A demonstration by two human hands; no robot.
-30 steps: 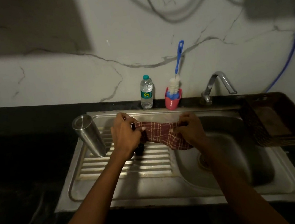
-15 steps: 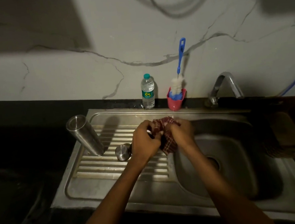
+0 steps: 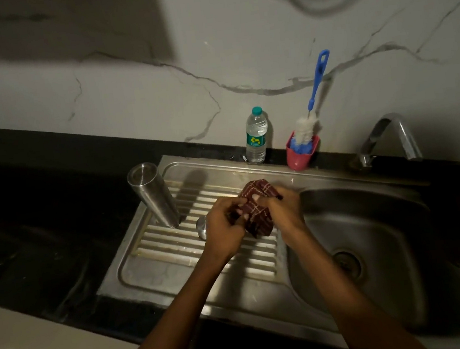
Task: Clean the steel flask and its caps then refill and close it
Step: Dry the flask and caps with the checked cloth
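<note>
Upside down, the steel flask [image 3: 153, 194] is stood on the ribbed drainboard [image 3: 174, 248], left of a steel cap [image 3: 201, 227] (half hidden). A bunched maroon checked cloth [image 3: 257, 210] is gripped by curled fingers of the left hand [image 3: 225, 227] and right hand [image 3: 284, 211]. Behind: water bottle [image 3: 256, 136], bottle brush [image 3: 315, 88] in red holder [image 3: 301, 155], tap [image 3: 389, 134].

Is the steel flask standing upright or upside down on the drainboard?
Upside down: the steel flask shows a closed flat end on top.
</note>
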